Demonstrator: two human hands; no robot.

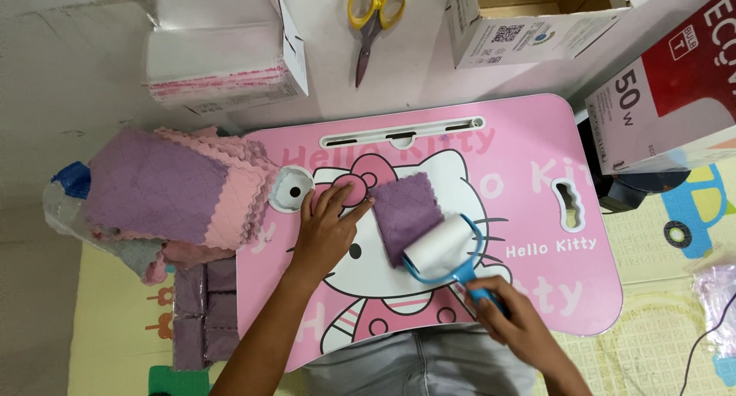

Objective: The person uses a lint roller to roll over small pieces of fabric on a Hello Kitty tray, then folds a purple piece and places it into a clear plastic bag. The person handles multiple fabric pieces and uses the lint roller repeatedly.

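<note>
Purple quilted cloth [405, 212] lies flat — white lint roller [439, 246] on its near edge.

We see a fluffy purple cloth [404, 212], a glossy plastic pink lap table [529, 289], and a white paper lint roller [441, 246] with blue plastic frame.

Just one head cam, looking nearly straight down, pretty close over the pink lap desk [537, 289]; scissors [372, 24] at 12 o'clock, person's lap at 6.

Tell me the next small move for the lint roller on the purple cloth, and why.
Probably roll the lint roller up across the purple cloth: it sits at the cloth's near edge, the right hand on its blue handle, while the left hand pins the cloth's left edge.
</note>
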